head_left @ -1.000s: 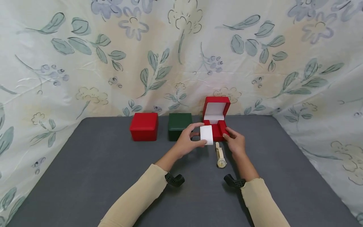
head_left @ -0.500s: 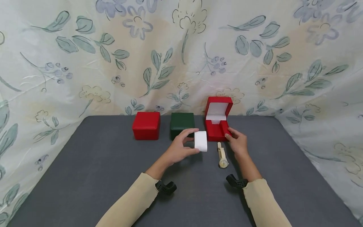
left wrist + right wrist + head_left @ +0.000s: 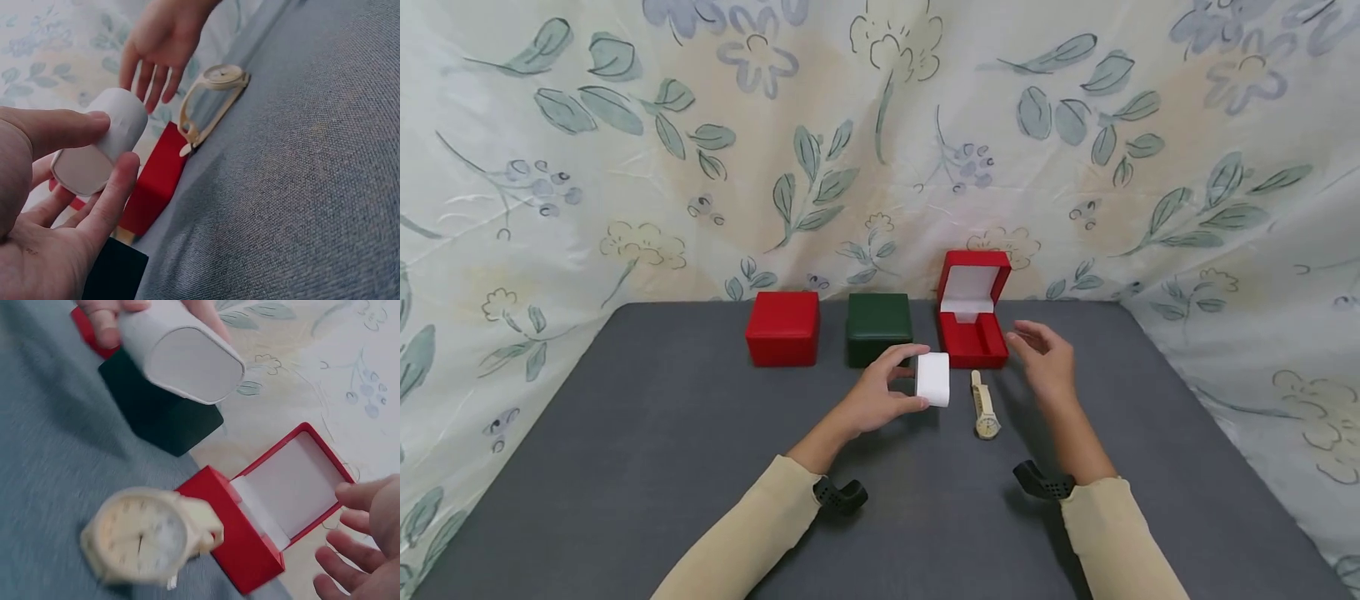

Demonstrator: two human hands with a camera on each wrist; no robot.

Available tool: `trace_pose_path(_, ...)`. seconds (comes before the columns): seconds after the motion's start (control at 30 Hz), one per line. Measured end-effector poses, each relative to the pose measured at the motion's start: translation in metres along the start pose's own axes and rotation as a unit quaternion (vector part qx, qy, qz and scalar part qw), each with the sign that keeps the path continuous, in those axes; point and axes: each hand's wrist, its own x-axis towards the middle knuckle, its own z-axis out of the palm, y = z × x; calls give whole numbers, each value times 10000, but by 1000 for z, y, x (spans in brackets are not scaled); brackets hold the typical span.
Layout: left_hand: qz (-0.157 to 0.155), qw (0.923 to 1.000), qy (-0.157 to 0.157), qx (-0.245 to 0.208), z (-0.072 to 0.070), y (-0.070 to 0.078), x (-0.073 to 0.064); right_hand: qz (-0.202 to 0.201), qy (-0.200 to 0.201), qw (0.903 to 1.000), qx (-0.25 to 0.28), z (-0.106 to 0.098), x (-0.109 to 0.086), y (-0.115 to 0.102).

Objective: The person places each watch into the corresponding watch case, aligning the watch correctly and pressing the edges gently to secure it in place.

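My left hand (image 3: 876,396) grips a white watch cushion (image 3: 933,379) between thumb and fingers, above the table. In the left wrist view the cushion (image 3: 115,134) shows as a rounded roll with a flat end. My right hand (image 3: 1047,362) is held with loose fingers just right of the red watch box (image 3: 976,340), touching nothing. That box stands with its lid up, showing a white lid lining and a red inside. A cream wristwatch (image 3: 985,408) lies in front of it, dial toward me; its dial (image 3: 144,537) is large in the right wrist view.
A closed green box (image 3: 878,329) stands left of the red watch box, behind the left hand. Farther left is a closed red box (image 3: 782,329). All stand near the back edge of the grey table (image 3: 662,467), before a floral cloth (image 3: 715,192).
My left hand has drawn the watch cushion left and toward me, away from the red watch box. My right hand has let go of the box's side and moved right.
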Motion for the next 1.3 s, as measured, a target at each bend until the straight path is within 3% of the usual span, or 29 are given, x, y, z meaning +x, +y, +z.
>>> trace_pose_path(0.13, -2, 10000, -10, 13, 1, 0, 0, -541, -945, 9919, -659, -13, -9, 6)
trace_pose_path(0.2, -33, 10000, -21, 16, 1, -1, 0, -858, -1588, 9769, -1142, -19, -13, 12)
trace_pose_path(0.33, -98, 9999, -52, 15, 1, -2, 0, -1335, -2588, 9372, -1922, -26, -20, 23)
trace_pose_path(0.43, -129, 9999, -71, 16, 1, -2, -1, -1541, -2933, 9121, -2414, -27, -25, 25)
trace_pose_path(0.53, -184, 9998, -79, -1, 2, -13, 5, -1686, -3132, 8876, -2926, -25, -28, 25)
trace_pose_path(0.67, -188, 9998, -68, -25, 4, -30, 13, -1845, -3121, 8691, -3366, -20, -27, 26)
trace_pose_path(0.97, 38, 9998, -202, 80, 8, -36, 13, -2057, -2848, 8703, -3452, -13, -22, 25)
trace_pose_path(1.2, 31, 9992, -385, 59, 7, -38, 13, -2225, -2695, 9017, -2545, -13, -17, 22)
trace_pose_path(1.3, -19, 9988, -477, 50, 5, -38, 13, -2448, -2702, 9034, -2256, -13, -15, 20)
